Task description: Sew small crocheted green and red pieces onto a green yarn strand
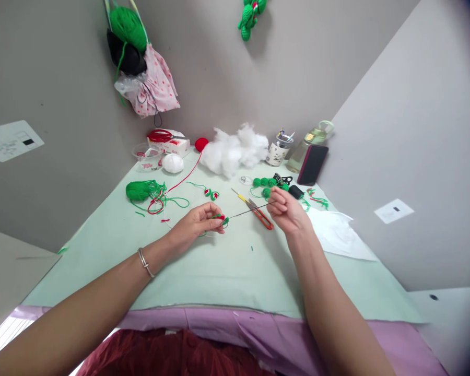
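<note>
Head view, forward and down

Hidden and Cropped

At centre, the left hand (199,221) is covering part of a red-and-green piece (225,221). The top edge is cropping a green figure (246,23). At far left, print on a card (3,142) is looking unreadably small.

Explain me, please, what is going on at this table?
A person is working with yarn, using both hands. The left hand pinches a small green-and-red yarn piece above the table. The right hand is raised and holds a dark thread, which runs straight between the two hands. Orange-handled scissors lie beneath the thread, and a mound of white stuffing sits at the back.
</note>
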`<state>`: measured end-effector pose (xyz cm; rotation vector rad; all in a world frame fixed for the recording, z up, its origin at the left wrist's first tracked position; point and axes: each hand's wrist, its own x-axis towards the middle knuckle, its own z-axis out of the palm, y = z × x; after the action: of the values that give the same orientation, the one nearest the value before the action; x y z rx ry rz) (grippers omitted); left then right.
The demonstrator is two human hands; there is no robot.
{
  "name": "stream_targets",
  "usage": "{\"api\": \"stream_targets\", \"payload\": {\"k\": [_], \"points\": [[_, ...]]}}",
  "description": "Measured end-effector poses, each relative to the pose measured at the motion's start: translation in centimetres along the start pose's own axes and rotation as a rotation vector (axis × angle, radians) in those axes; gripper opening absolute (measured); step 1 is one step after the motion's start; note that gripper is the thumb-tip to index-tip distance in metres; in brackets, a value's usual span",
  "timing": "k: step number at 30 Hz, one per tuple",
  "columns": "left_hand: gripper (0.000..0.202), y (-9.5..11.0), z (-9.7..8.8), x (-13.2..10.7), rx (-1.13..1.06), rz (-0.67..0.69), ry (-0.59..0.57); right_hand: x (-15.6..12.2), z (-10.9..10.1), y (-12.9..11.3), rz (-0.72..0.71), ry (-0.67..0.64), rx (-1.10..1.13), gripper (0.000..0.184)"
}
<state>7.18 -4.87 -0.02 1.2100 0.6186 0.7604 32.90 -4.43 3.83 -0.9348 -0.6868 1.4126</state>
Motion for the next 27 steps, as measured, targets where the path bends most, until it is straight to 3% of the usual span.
{"api": "stream_targets", "payload": {"k": [5,10,14,17,23,25,27], "points": [[0.020,0.2,-0.1,-0.1,-0.005,-0.011,0.003,1.4,-2.7,-0.7,-0.102,0.261,0.132,0.028],[0.020,0.4,0.0,-0.1,0.022,0.003,0.018,1.7,-3.7,-0.6,-0.179,0.331,0.118,0.028],[0.023,0.6,0.0,-0.1,0.016,-0.008,0.038,1.6,-3.1,-0.3,-0.240,0.338,0.059,0.018],[0.028,0.8,0.0,-0.1,-0.070,-0.004,0.054,0.8,-1.3,0.5,-0.327,0.183,-0.193,0.016],[0.024,1.1,0.2,-0.2,-0.137,-0.039,0.046,-2.5,3.1,3.3,-0.430,-0.354,-0.847,0.019],[0.022,0.9,0.2,-0.2,-0.138,-0.053,0.008,-3.1,3.8,4.0,-0.490,-0.429,-0.961,0.019],[0.021,0.7,0.3,-0.1,-0.142,-0.060,-0.020,-3.2,4.1,4.5,-0.542,-0.419,-1.038,0.014]]}}
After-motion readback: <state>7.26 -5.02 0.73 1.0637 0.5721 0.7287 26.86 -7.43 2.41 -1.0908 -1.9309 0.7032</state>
